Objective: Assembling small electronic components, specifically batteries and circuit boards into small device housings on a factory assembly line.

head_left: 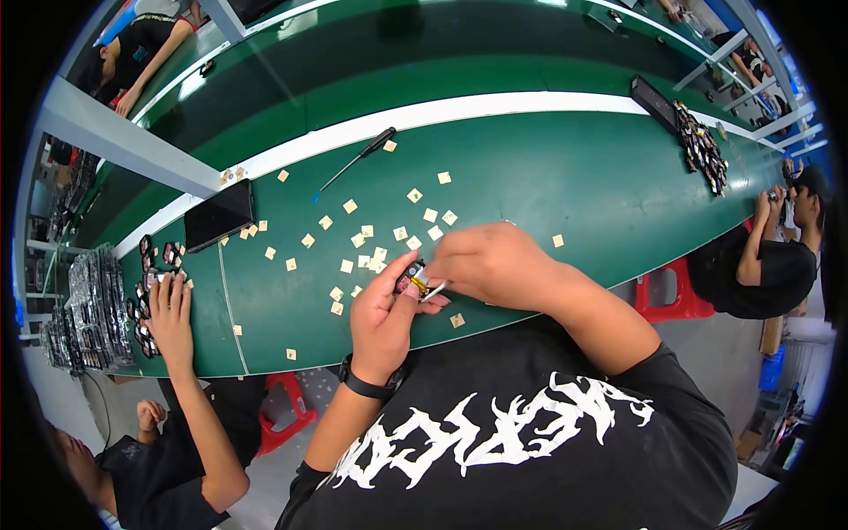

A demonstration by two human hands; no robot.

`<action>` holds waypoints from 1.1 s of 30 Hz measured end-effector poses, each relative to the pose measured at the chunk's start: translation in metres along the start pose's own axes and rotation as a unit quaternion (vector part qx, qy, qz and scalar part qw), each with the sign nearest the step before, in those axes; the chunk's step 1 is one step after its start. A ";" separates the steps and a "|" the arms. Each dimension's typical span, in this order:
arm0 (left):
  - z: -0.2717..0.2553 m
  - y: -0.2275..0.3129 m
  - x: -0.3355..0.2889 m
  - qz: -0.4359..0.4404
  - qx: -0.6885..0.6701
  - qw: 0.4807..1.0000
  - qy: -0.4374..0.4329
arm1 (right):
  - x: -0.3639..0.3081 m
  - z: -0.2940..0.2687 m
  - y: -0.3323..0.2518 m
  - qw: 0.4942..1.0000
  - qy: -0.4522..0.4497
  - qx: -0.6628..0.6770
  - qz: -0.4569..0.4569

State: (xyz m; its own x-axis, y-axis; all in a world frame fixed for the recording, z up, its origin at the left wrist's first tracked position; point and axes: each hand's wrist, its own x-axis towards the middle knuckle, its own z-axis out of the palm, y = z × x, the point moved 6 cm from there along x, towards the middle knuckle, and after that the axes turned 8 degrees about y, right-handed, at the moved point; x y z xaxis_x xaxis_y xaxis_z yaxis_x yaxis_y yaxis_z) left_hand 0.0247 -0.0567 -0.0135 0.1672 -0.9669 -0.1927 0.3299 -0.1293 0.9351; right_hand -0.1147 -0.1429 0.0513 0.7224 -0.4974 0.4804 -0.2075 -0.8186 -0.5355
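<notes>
My left hand [382,316], with a black watch on its wrist, grips a small black electronic device [409,281] between thumb and fingers. The device has a pink patch and a silver-and-yellow part. Over its right side bends my right hand [486,263], its fingers drawn together. A thin white strip [434,291] shows between the two hands; which hand holds it I cannot tell. What the right fingertips grip is hidden. Many small cream-coloured squares [378,254] lie scattered on the green table [530,185] just beyond my hands.
A screwdriver [358,162] lies farther back, left of a dark tablet-like slab's far side. That black slab [219,215] sits at left. A co-worker's hand [170,318] touches small black devices beside stacked trays [87,309]. More devices [702,150] are heaped at far right.
</notes>
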 end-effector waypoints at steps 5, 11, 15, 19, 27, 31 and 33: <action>0.000 0.000 -0.001 0.016 0.009 1.000 -0.019 | 0.005 0.000 -0.011 0.993 -0.043 -0.078 -0.076; -0.003 -0.002 -0.001 0.028 -0.003 0.999 -0.041 | 0.001 0.000 -0.014 0.986 0.019 -0.117 -0.114; -0.008 -0.008 -0.002 0.006 -0.020 0.998 -0.051 | -0.009 0.010 -0.010 0.991 0.036 -0.076 -0.101; -0.006 -0.001 0.000 0.001 -0.071 0.997 0.009 | -0.017 0.019 -0.012 0.996 0.035 -0.071 -0.027; -0.009 0.001 -0.001 0.012 -0.072 0.997 -0.012 | -0.024 0.023 -0.025 0.996 0.050 0.009 0.078; -0.010 0.001 -0.001 -0.007 -0.092 0.995 0.026 | -0.026 0.022 -0.020 0.996 0.019 0.002 0.082; -0.008 0.002 0.001 -0.007 -0.121 0.992 0.019 | -0.026 0.020 -0.017 0.997 0.011 -0.007 0.078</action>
State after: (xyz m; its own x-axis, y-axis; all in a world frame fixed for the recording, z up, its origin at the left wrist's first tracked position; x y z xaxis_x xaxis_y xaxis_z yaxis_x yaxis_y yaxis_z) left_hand 0.0330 -0.0559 -0.0144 0.1946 -0.9560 -0.2196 0.5451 -0.0807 0.8345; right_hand -0.1169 -0.1101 0.0339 0.6658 -0.6248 0.4078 -0.3253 -0.7350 -0.5949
